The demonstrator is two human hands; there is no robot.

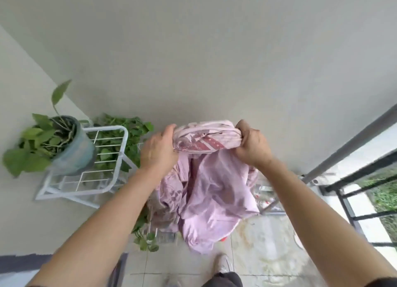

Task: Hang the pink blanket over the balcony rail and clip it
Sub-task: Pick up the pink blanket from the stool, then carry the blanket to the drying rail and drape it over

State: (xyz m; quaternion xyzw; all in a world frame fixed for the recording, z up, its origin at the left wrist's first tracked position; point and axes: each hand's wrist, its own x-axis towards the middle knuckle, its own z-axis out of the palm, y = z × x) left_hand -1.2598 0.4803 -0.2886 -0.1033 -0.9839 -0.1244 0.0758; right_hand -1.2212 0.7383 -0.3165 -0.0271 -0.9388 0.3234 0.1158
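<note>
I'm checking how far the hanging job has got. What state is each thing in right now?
pink blanket: bunched, held up at its top, lower part hanging loose, not over the rail.
left hand: grips the blanket's left end.
right hand: grips the blanket's right end.
balcony rail: bare where it shows, no cloth or clip on it.
potted plant: standing on the white rack.
white rack: standing by the wall.

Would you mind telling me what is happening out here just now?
A person holds a bunched pink blanket up before the wall, left hand and right hand each gripping an end of its top fold. The rest hangs toward the floor. The balcony rail on the right bears nothing yet.
</note>
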